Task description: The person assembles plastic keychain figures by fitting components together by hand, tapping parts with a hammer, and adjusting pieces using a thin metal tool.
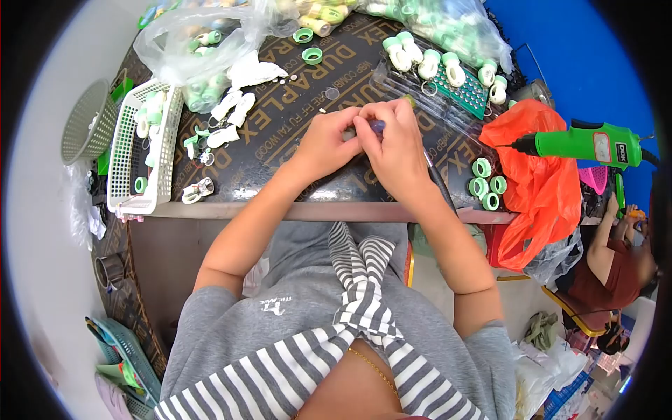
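My left hand (326, 145) and my right hand (392, 143) meet above the table's near half, fingers curled and pinched together. A small dark purple piece (378, 127) shows between the fingers of my right hand; its kind cannot be made out. Whatever my left fingertips pinch is mostly hidden. A black cable or rod (439, 178) runs by my right wrist over the table edge. Near my left hand lie white plastic parts (224, 136) with metal rings, and a small clear-and-white piece (198, 190).
A white basket (165, 161) holds green-and-white parts at left. Green rings (479, 187) sit at right beside an orange-red bag (539, 189). A green electric screwdriver (584, 145) hangs there. White-and-green pieces surround a green perforated tray (465, 91). Another person (609, 269) sits far right.
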`<act>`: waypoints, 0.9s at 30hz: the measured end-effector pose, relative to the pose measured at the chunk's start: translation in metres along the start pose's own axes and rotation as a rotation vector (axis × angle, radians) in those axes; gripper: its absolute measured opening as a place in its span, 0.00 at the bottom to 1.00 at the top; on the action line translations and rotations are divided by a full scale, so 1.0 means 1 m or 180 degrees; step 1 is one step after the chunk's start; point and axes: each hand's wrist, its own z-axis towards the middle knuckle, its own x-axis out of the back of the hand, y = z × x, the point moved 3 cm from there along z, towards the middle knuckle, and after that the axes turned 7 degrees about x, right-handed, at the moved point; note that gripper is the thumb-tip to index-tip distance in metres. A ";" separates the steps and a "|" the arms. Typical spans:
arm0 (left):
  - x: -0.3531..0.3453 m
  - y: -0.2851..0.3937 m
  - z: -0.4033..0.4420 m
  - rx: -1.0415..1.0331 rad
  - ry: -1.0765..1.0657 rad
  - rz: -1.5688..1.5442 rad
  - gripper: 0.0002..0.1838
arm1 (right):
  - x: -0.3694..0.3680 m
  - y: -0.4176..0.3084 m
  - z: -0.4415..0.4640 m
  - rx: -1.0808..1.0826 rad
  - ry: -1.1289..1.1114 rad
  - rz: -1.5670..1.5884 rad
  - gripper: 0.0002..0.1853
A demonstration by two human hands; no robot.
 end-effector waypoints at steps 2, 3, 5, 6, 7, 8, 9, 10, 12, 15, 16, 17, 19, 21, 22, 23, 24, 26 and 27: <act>-0.004 -0.006 -0.002 -0.0483 0.0157 0.0341 0.08 | -0.001 0.000 -0.003 0.0054 0.0101 -0.0102 0.11; -0.007 -0.003 -0.001 -0.1124 0.0421 0.0350 0.06 | 0.000 -0.002 -0.004 0.0054 0.0021 -0.0124 0.16; -0.006 -0.008 0.000 -0.1145 0.0385 0.0405 0.06 | 0.011 -0.006 -0.004 -0.0045 -0.0105 0.0089 0.18; -0.003 -0.004 0.000 -0.1158 0.0340 0.0465 0.07 | 0.018 -0.006 -0.004 -0.0155 -0.0229 0.0311 0.20; -0.002 0.001 -0.002 -0.1037 0.0334 0.0553 0.08 | 0.030 0.000 -0.004 -0.0323 -0.0309 0.0268 0.22; -0.002 0.000 -0.001 -0.1030 0.0335 0.0551 0.08 | 0.040 0.013 -0.004 -0.0466 -0.0379 0.0012 0.22; -0.002 0.000 -0.001 -0.1101 0.0348 0.0552 0.08 | 0.047 0.029 -0.010 -0.0308 -0.0433 -0.0438 0.22; -0.002 0.000 0.000 -0.1177 0.0362 0.0551 0.08 | 0.050 0.041 -0.018 -0.0291 -0.0624 -0.0912 0.20; -0.004 -0.001 0.000 -0.1178 0.0415 0.0475 0.08 | 0.045 0.064 -0.042 -0.0433 -0.0974 -0.1235 0.19; -0.007 -0.002 0.001 -0.1186 0.0483 0.0475 0.09 | 0.037 0.072 -0.056 -0.0606 -0.1046 -0.1224 0.17; -0.006 -0.003 0.001 -0.1197 0.0501 0.0559 0.09 | 0.036 0.073 -0.056 -0.0672 -0.1119 -0.1173 0.16; -0.006 -0.002 0.000 -0.1207 0.0502 0.0581 0.09 | 0.042 0.066 -0.052 -0.0635 -0.1074 -0.0950 0.15; -0.002 -0.001 -0.001 -0.0917 0.0241 0.0779 0.06 | 0.058 0.046 -0.046 -0.0692 -0.0841 -0.0366 0.15; -0.001 -0.001 -0.001 -0.0881 0.0278 0.0800 0.06 | 0.077 0.023 -0.041 -0.0772 -0.0837 0.0265 0.18; -0.002 -0.001 -0.001 -0.0868 0.0256 0.0808 0.06 | 0.087 0.011 -0.039 -0.0821 -0.0883 0.0444 0.20; -0.003 -0.002 -0.001 -0.0860 0.0264 0.0797 0.06 | 0.090 -0.005 -0.036 -0.1077 -0.0783 0.1121 0.23; -0.003 -0.001 -0.001 -0.0930 0.0323 0.0798 0.06 | 0.092 -0.014 -0.036 -0.1086 -0.0787 0.1113 0.23; -0.004 -0.001 -0.001 -0.1000 0.0368 0.0798 0.05 | 0.092 -0.025 -0.038 -0.0980 -0.0824 0.1398 0.25; -0.004 -0.001 -0.001 -0.0991 0.0351 0.0781 0.06 | 0.091 -0.027 -0.039 -0.0834 -0.0845 0.1263 0.25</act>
